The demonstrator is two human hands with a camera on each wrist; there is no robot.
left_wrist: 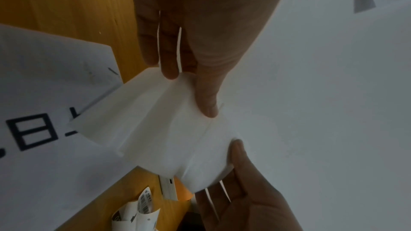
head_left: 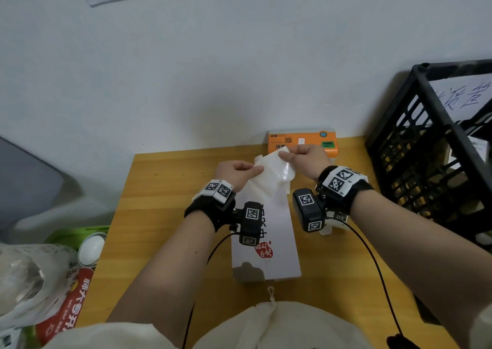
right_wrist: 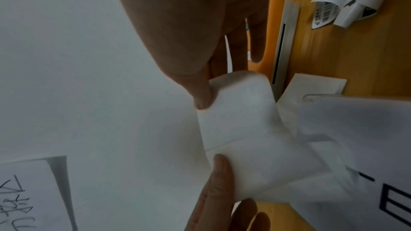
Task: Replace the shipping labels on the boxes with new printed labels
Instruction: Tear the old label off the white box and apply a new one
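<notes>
A white label sheet (head_left: 271, 174) with a glossy side is held up over the far end of a white box (head_left: 269, 242) that lies on the wooden table (head_left: 165, 202). My left hand (head_left: 255, 170) pinches the sheet's left edge between thumb and fingers. At the sheet's upper right corner my right hand (head_left: 286, 156) pinches it. In the left wrist view the sheet (left_wrist: 166, 129) bends between my left thumb (left_wrist: 206, 97) and the right hand (left_wrist: 244, 199). The right wrist view shows the sheet (right_wrist: 244, 129) curling by my right thumb (right_wrist: 202, 97).
An orange label printer (head_left: 303, 140) stands against the wall just behind my hands. A black plastic crate (head_left: 426, 148) fills the table's right side. Curled printed labels (right_wrist: 344, 6) lie on the table near the printer. Bags and a bowl (head_left: 90, 250) sit left of the table.
</notes>
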